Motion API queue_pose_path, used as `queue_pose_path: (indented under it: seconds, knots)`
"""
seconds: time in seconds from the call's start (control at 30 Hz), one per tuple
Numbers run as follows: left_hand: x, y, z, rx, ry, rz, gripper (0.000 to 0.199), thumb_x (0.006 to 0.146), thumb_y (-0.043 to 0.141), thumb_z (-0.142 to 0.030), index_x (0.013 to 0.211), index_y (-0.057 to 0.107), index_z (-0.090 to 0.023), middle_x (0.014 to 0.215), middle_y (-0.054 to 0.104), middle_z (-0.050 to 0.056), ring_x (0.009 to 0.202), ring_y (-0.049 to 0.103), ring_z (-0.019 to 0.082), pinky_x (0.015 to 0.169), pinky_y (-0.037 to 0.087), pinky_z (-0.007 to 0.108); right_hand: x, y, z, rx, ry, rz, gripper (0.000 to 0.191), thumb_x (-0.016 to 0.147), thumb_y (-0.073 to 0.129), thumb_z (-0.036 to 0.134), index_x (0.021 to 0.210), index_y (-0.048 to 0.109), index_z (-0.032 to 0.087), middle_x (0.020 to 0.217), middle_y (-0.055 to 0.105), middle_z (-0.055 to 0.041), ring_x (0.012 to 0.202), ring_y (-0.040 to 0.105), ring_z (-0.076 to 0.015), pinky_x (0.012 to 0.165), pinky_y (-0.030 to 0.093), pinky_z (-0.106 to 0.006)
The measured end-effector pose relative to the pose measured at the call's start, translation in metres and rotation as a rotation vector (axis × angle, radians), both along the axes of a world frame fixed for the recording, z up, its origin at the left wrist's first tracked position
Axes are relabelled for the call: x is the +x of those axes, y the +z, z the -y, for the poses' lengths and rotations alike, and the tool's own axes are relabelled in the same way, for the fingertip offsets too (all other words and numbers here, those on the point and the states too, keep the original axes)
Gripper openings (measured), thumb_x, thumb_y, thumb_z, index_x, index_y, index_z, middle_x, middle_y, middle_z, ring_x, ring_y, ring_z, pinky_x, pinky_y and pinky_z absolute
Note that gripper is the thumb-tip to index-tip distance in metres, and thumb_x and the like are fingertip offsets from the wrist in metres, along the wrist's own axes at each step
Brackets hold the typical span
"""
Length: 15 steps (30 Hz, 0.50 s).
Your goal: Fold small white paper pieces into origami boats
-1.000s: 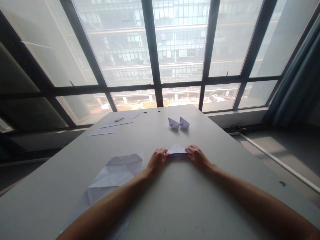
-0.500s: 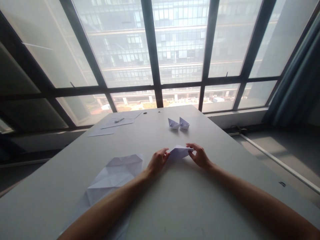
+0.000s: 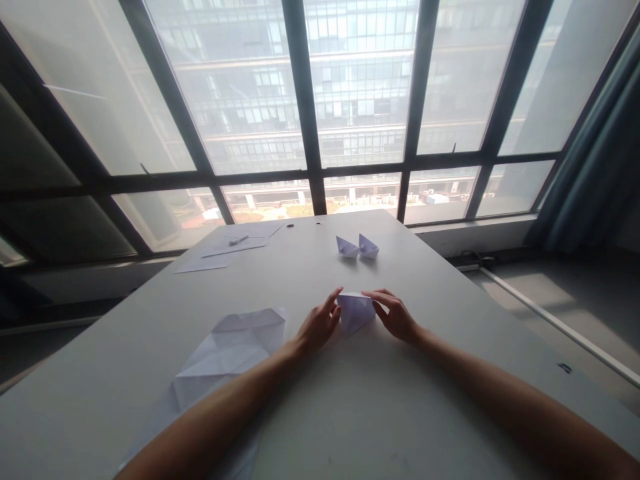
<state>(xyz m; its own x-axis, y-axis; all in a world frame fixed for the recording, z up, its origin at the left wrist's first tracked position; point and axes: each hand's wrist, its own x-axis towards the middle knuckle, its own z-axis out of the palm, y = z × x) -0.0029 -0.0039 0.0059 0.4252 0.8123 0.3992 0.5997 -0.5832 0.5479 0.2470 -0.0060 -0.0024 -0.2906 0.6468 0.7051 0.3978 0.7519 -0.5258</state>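
A small piece of folded white paper [image 3: 357, 313] stands between my hands over the table, its triangular front face toward me. My left hand [image 3: 321, 323] grips its left edge between thumb and fingers. At the right edge, my right hand [image 3: 395, 317] holds it with the index finger along the top and the thumb lower down. Beyond them, two folded paper boats [image 3: 347, 248] sit side by side on the table. A large creased sheet of paper [image 3: 227, 347] lies to the left, partly covered by my left forearm.
The white table [image 3: 440, 400] reaches toward tall windows [image 3: 360, 87]. Flat paper sheets [image 3: 210, 262] lie at the far left, with a white pen-like object [image 3: 239, 240] on them. A blue curtain [image 3: 585, 147] hangs at the right.
The folded paper has turned in my hands, so a triangular face now points down toward me. My fingers have shifted to its two upper sides.
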Motion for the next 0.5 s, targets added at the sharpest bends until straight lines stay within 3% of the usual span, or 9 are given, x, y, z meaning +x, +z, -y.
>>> queue_pose_path:
  seconds: [0.1, 0.17, 0.3, 0.5]
  knots:
    - [-0.001, 0.004, 0.0, 0.098, 0.208, -0.032, 0.046, 0.1, 0.035, -0.023, 0.146, 0.034, -0.023, 0.074, 0.064, -0.002, 0.063, 0.06, 0.017, 0.067, 0.048, 0.029, 0.0, 0.001, 0.002, 0.047, 0.061, 0.091, 0.035, 0.099, 0.045, 0.019, 0.128, 0.063, 0.028, 0.12, 0.069, -0.0077, 0.111, 0.061, -0.0221, 0.095, 0.052, -0.043]
    - [-0.002, 0.006, -0.001, 0.214, 0.255, -0.016, 0.04, 0.099, 0.036, -0.022, 0.138, 0.044, -0.021, 0.085, 0.065, 0.003, 0.076, 0.063, 0.019, 0.075, 0.05, 0.033, -0.001, 0.003, 0.005, 0.067, 0.099, 0.176, 0.037, 0.099, 0.045, 0.019, 0.132, 0.06, 0.028, 0.126, 0.067, -0.0079, 0.115, 0.06, -0.0226, 0.097, 0.051, -0.045]
    - [-0.002, 0.008, -0.003, 0.348, 0.183, 0.002, 0.031, 0.098, 0.039, -0.02, 0.123, 0.057, -0.02, 0.11, 0.064, 0.009, 0.103, 0.059, 0.023, 0.092, 0.049, 0.04, -0.004, 0.006, 0.012, 0.065, 0.161, 0.347, 0.037, 0.096, 0.051, 0.022, 0.132, 0.059, 0.028, 0.133, 0.063, -0.008, 0.12, 0.056, -0.0243, 0.099, 0.049, -0.045]
    - [0.001, -0.001, -0.005, 0.242, -0.022, -0.051, 0.037, 0.097, 0.041, -0.018, 0.129, 0.058, -0.021, 0.139, 0.057, 0.007, 0.131, 0.049, 0.021, 0.112, 0.04, 0.042, -0.003, 0.009, 0.016, 0.009, 0.246, 0.515, 0.029, 0.092, 0.06, 0.027, 0.12, 0.067, 0.029, 0.131, 0.064, -0.0043, 0.122, 0.056, -0.0229, 0.105, 0.043, -0.042]
